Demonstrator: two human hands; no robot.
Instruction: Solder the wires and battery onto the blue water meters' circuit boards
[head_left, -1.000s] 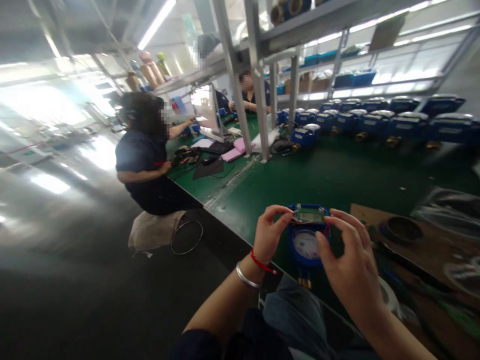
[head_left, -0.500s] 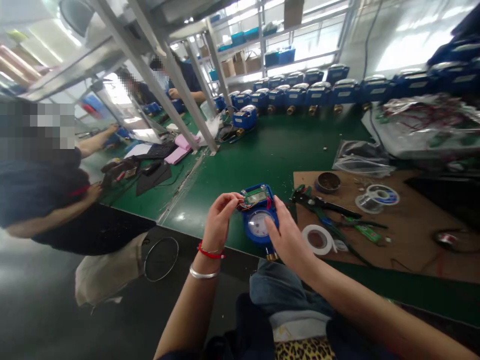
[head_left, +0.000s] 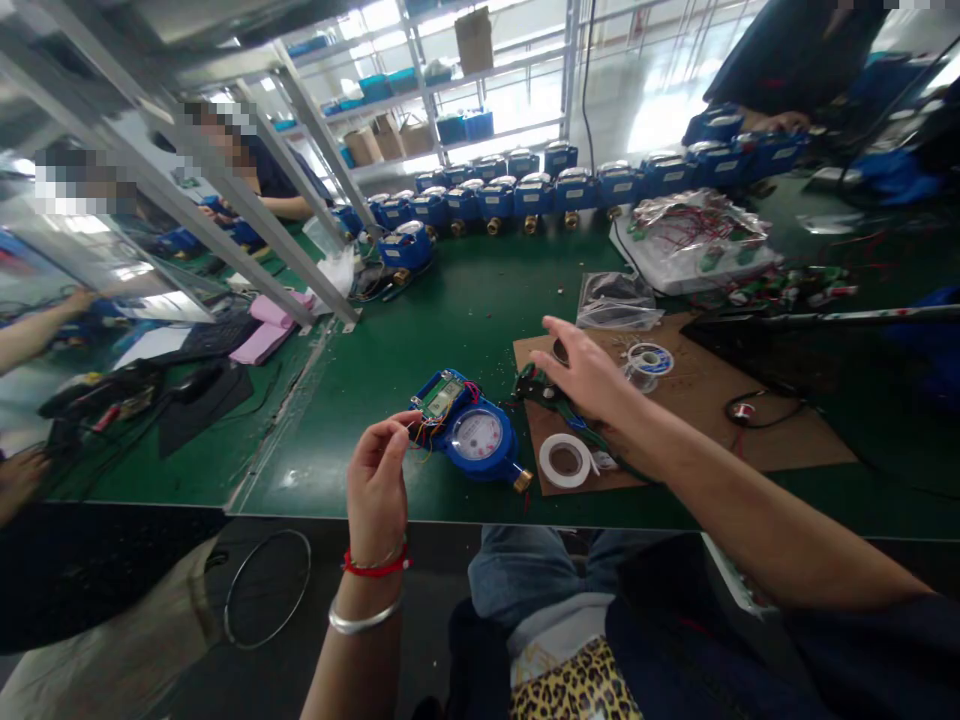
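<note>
No text is showing legibly. Near the worktop's (head_left: 480,310) front edge, a blue meter (head_left: 502,445) is carrying tiny, unreadable dial marks (head_left: 478,436); along the far edge, lined-up meters (head_left: 534,192) are bearing pale, illegible labels (head_left: 575,195).

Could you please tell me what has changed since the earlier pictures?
The right hand has let go of the blue meter and moved right, over the green tool. The meter has turned, its brass fitting swinging rightward. The left hand stays pinched at the wires; the tape roll stays on the cardboard.
</note>
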